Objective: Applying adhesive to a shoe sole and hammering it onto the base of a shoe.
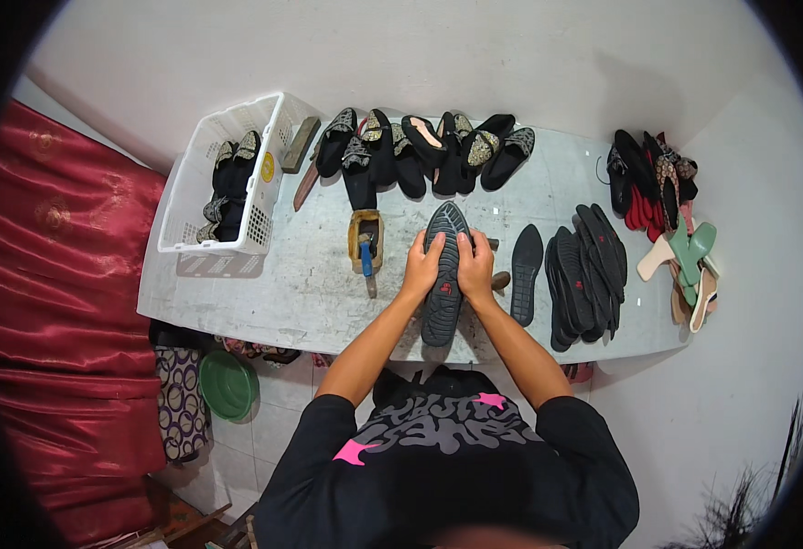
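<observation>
Black rubber is under both my palms: a dark shoe sole, tread side up, lies near the front edge of the worktop, about at its middle, with its heel end passing a little over that edge. My left hand presses on its left side and my right hand on its right side; the fingers of both are curled over the sole and hold it down, not spread open.

I think the first danger is slipping. If I push more with one hand, the sole could slide sideways or tip off the front edge, because that end has no support.

Just left of my left hand stands a small yellow-brown pot with a blue-handled tool in it. I cannot tell what is inside, maybe glue. A careless elbow could knock it over and dirty the worktop.

To the right, near my right hand, one single sole and a stack of black soles lie. A sudden move could scatter them toward the right edge.
</observation>
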A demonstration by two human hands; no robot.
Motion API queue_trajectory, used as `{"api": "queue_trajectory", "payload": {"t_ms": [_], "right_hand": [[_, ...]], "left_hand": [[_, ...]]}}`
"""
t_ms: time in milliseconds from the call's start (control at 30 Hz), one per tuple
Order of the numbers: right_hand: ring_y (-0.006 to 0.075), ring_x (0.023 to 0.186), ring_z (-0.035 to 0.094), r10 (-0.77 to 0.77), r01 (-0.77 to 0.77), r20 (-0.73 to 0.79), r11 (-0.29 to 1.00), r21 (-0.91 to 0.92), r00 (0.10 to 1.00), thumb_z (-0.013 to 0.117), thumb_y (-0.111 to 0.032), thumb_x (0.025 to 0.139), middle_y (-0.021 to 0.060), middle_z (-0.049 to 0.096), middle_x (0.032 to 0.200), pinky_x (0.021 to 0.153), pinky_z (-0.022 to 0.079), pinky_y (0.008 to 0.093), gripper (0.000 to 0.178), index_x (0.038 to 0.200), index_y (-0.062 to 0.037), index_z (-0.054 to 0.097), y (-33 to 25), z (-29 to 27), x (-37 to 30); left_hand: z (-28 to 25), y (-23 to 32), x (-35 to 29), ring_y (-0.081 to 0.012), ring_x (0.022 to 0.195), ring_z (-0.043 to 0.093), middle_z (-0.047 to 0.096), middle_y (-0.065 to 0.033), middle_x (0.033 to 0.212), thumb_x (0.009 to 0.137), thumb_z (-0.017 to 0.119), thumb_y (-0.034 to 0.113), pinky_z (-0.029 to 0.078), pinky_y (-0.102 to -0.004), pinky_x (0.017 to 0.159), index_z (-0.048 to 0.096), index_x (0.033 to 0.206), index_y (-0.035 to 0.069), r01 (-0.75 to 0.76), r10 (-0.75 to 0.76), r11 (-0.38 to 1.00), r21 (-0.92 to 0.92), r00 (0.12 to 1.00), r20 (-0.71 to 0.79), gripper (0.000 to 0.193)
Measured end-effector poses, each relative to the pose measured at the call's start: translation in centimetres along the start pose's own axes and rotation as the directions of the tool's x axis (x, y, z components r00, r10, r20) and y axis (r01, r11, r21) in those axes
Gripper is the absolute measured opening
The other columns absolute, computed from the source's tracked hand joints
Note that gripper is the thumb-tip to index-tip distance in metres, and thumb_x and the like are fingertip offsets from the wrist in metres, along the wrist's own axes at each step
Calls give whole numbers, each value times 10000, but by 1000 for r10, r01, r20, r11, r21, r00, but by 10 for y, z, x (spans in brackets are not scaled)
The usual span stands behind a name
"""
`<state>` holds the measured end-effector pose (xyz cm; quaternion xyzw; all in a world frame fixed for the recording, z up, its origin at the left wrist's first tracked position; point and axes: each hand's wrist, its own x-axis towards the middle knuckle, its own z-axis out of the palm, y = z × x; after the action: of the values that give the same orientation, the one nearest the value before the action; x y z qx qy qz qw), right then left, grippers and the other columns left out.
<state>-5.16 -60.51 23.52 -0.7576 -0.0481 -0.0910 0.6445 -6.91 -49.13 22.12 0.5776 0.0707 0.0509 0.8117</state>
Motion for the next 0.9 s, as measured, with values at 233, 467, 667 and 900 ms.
{"api": "queue_trajectory", "payload": {"t_ms": [233, 467, 667, 900], "right_hand": [[359, 909, 598, -20, 21, 15, 997, -68, 1000, 523, -227, 923, 229, 615, 967, 800, 446, 398, 306, 1046, 46, 585, 1, -2, 3], [347, 969, 624, 225, -187, 331, 972, -142, 916, 553, -389, 923, 222, 644, 1015, 826, 464, 393, 470, 1160, 17, 544, 19, -34, 18], [219, 1109, 521, 166, -288, 637, 953, 92, 753, 741, -278, 799, 149, 554, 1214, 978, 392, 345, 633, 1289, 18, 471, 16, -54, -3], [186, 1076, 531, 112, -255, 663, 959, 122, 740, 762, -230, 781, 99, 585, 1169, 941, 413, 321, 631, 1295, 1, 478, 14, -55, -5]], "left_hand": [[-5, 2, 5, -108, 869, 565, 610, -64, 983, 959, 555, 278, 472, -246, 751, 518, 1165, 4, 13, -10, 992, 124, 1000, -26, 345], [-15, 39, 0, -190, 1102, 512, 510, -114, 1203, 749, 787, 184, 417, -328, 969, 254, 1375, 18, 157, -272, 928, 337, 904, 329, 839], [-32, 39, -10, -218, 1217, 441, 450, -113, 1299, 602, 872, 99, 359, -358, 1041, 170, 1425, 48, 187, -315, 934, 304, 832, 457, 1083], [-33, 32, -15, -226, 1212, 445, 455, -123, 1298, 600, 870, 103, 360, -362, 1038, 179, 1435, 54, 90, -233, 945, 315, 860, 453, 1085]]}}
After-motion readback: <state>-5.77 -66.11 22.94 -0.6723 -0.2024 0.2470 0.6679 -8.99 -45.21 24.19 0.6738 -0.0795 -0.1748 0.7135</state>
